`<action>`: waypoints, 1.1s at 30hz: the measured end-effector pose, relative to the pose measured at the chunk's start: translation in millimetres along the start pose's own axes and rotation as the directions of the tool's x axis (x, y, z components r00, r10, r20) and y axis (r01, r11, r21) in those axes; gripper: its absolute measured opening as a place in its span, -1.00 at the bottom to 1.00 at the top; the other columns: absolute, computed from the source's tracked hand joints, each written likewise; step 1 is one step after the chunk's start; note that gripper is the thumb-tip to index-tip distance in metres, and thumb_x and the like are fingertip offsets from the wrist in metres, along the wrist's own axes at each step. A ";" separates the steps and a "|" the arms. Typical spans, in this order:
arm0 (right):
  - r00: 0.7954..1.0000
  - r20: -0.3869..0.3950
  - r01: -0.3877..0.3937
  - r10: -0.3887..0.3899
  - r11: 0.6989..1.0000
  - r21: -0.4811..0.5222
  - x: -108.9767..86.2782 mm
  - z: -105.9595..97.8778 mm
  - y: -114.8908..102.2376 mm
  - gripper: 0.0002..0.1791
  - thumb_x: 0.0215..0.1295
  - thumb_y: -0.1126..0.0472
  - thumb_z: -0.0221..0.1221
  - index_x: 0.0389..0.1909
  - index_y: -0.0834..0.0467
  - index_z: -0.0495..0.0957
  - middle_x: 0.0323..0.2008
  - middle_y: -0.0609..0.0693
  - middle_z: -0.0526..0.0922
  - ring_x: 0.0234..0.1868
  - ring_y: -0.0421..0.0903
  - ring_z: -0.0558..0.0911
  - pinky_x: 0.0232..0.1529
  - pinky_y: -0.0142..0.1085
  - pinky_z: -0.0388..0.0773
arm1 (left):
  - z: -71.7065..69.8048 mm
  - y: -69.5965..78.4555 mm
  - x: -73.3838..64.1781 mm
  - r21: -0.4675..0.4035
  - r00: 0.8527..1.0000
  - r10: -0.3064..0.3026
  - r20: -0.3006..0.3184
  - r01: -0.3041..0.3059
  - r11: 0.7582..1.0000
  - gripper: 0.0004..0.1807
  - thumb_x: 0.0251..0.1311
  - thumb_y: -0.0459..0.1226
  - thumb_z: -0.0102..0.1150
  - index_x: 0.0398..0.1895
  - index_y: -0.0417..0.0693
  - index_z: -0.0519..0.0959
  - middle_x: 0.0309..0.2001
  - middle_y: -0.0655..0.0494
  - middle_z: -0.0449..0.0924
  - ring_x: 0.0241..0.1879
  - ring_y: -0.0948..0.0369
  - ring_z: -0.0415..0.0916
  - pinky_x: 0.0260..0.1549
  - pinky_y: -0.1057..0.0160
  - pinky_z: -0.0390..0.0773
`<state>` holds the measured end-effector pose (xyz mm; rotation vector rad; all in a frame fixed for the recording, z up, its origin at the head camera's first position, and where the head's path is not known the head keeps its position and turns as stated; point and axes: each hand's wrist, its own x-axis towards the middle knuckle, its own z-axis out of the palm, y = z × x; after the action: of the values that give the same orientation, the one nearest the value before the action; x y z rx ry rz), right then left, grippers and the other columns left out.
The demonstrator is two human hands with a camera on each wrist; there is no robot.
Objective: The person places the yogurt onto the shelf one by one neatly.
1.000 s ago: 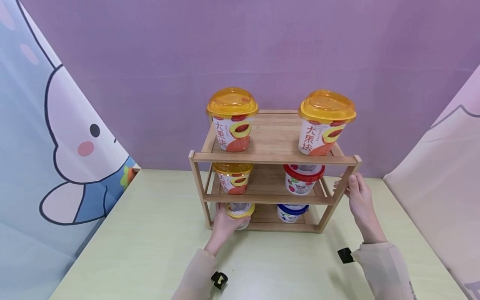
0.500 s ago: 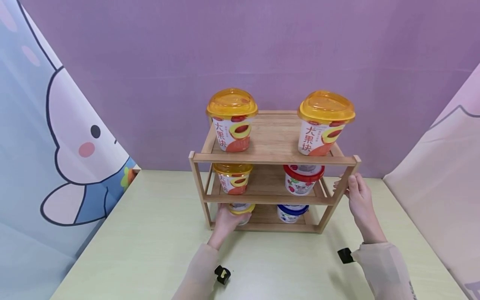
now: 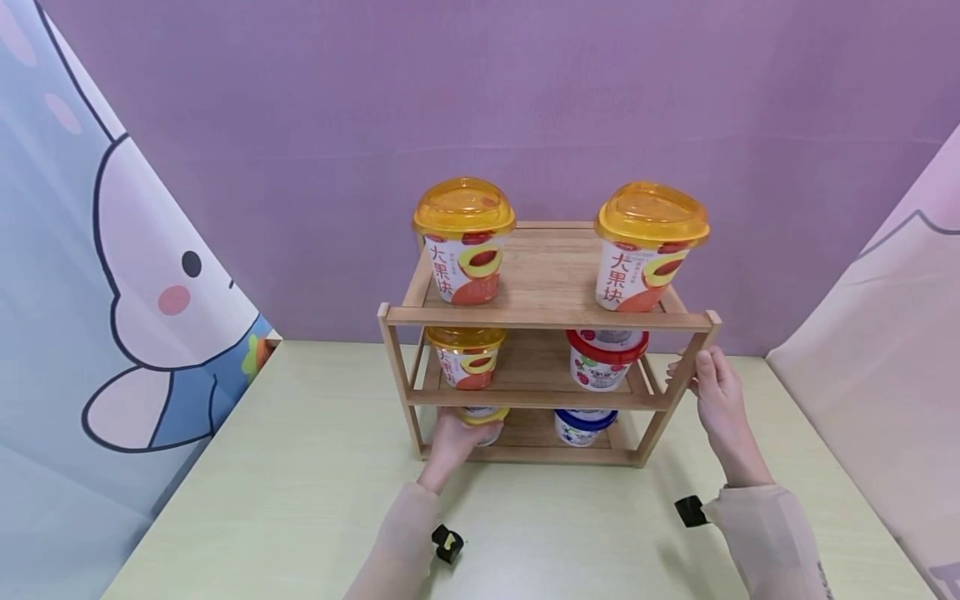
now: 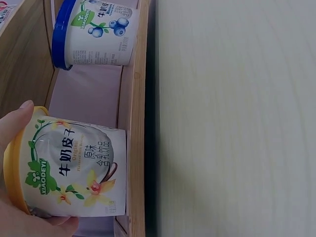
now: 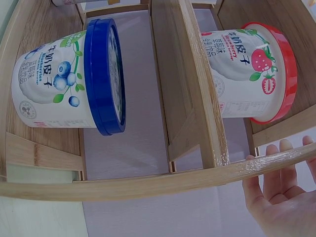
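Observation:
My left hand (image 3: 453, 440) grips a yogurt tub with a yellow lid (image 4: 69, 168) at the left of the bottom shelf. Its thumb lies by the lid and fingers wrap the side; in the left wrist view the tub's base is close behind the shelf's front rail. At the right, my right hand (image 3: 722, 400) holds the side post of a three-tier wooden rack (image 3: 555, 317), thumb in front and fingertips behind. Nearby, a blue-lidded blueberry tub (image 5: 54, 84) stands on the bottom shelf, and a red-lidded strawberry tub (image 5: 242, 74) on the middle one.
Two large cups with orange domed lids stand on the top shelf, the left cup (image 3: 467, 242) and the right cup (image 3: 649, 250). A similar cup (image 3: 467, 358) is at middle left. Behind the pale table (image 3: 300, 467) hangs a purple cloth (image 3: 337, 167).
My left hand has moved slightly inward and to the right with the yellow-lidded tub, which now sits further back on the bottom shelf. My right hand stays on the post.

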<state>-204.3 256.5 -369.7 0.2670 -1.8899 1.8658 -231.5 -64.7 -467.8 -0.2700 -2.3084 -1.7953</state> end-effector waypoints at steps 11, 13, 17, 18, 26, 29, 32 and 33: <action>1.000 0.001 0.004 -0.004 1.000 0.018 0.5 0.0 0.2 -0.78 0.35 0.12 -0.18 -0.38 0.10 0.38 -0.48 -0.14 0.53 -0.42 -0.33 0.55 -0.29 -0.58 0.45 | -4.5 32.6 -9.0 -0.029 1.000 -0.002 0.022 0.003 1.000 -0.07 -0.24 -0.47 0.34 0.23 -0.29 -0.01 0.13 -0.25 0.13 0.13 -0.11 0.17 0.13 -0.05 0.13; 1.000 -0.002 0.004 -0.004 1.000 0.020 0.9 0.2 0.2 -0.78 0.35 0.12 -0.18 -0.39 0.10 0.38 -0.48 -0.14 0.53 -0.42 -0.33 0.55 -0.29 -0.58 0.45 | -4.3 33.0 -9.4 -0.009 1.000 0.014 0.021 -0.014 1.000 -0.08 -0.24 -0.47 0.34 0.22 -0.31 0.00 0.12 -0.25 0.14 0.12 -0.12 0.18 0.12 -0.06 0.15; 1.000 -0.001 0.008 -0.008 1.000 0.027 0.9 0.5 0.3 -0.77 0.35 0.12 -0.18 -0.38 0.14 0.38 -0.48 -0.13 0.54 -0.42 -0.32 0.55 -0.30 -0.58 0.45 | -1.1 15.8 -5.6 -0.005 0.999 0.032 0.011 -0.032 0.999 -0.07 -0.25 -0.44 0.37 0.22 -0.28 0.03 0.12 -0.23 0.15 0.12 -0.10 0.18 0.11 -0.06 0.15; 1.000 0.000 0.009 -0.009 0.999 0.031 0.9 0.6 0.3 -0.76 0.35 0.12 -0.18 -0.37 0.16 0.38 -0.49 -0.13 0.54 -0.43 -0.32 0.55 -0.30 -0.57 0.45 | -0.4 11.5 -4.8 0.007 0.999 0.030 0.009 -0.030 1.000 -0.07 -0.25 -0.43 0.38 0.23 -0.27 0.03 0.12 -0.21 0.14 0.11 -0.09 0.19 0.11 -0.05 0.16; 1.000 0.000 0.009 -0.009 1.000 0.017 1.3 0.6 -0.2 -0.78 0.36 0.14 -0.18 -0.39 0.08 0.40 -0.49 -0.14 0.54 -0.42 -0.33 0.55 -0.28 -0.58 0.45 | -0.6 0.1 -5.7 0.041 1.000 -0.025 0.001 0.025 0.999 -0.02 -0.21 -0.29 0.39 0.28 -0.11 0.00 0.16 -0.14 0.08 0.14 -0.01 0.16 0.13 0.00 0.16; 1.000 -0.002 0.004 -0.004 1.000 0.005 1.0 0.1 -0.4 -0.78 0.36 0.13 -0.19 -0.41 0.06 0.38 -0.48 -0.14 0.54 -0.42 -0.33 0.55 -0.27 -0.58 0.45 | -2.0 3.6 -7.7 0.062 1.000 -0.030 -0.003 0.030 0.998 -0.01 -0.20 -0.28 0.39 0.29 -0.11 -0.02 0.17 -0.15 0.05 0.15 -0.01 0.14 0.13 0.00 0.16; 1.000 -0.003 -0.001 0.001 1.000 0.008 0.7 0.0 -0.2 -0.78 0.36 0.13 -0.18 -0.41 0.07 0.38 -0.48 -0.14 0.54 -0.42 -0.33 0.55 -0.28 -0.58 0.45 | -3.6 7.9 -10.3 0.079 1.000 -0.023 -0.014 0.024 0.997 0.01 -0.19 -0.26 0.39 0.31 -0.11 -0.05 0.20 -0.15 0.01 0.16 -0.01 0.11 0.14 0.00 0.14; 1.000 -0.004 -0.002 0.002 1.000 0.012 0.7 0.1 -0.2 -0.78 0.35 0.12 -0.18 -0.40 0.07 0.38 -0.48 -0.14 0.54 -0.42 -0.33 0.55 -0.28 -0.58 0.45 | -4.1 9.3 -11.2 0.084 1.000 -0.019 -0.018 0.020 0.996 0.02 -0.19 -0.25 0.38 0.31 -0.10 -0.06 0.21 -0.15 0.00 0.17 -0.01 0.10 0.14 0.00 0.14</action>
<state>-204.9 256.5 -369.3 0.2656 -1.8777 1.8776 -218.0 -66.6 -461.3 -0.2180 -2.3755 -1.6969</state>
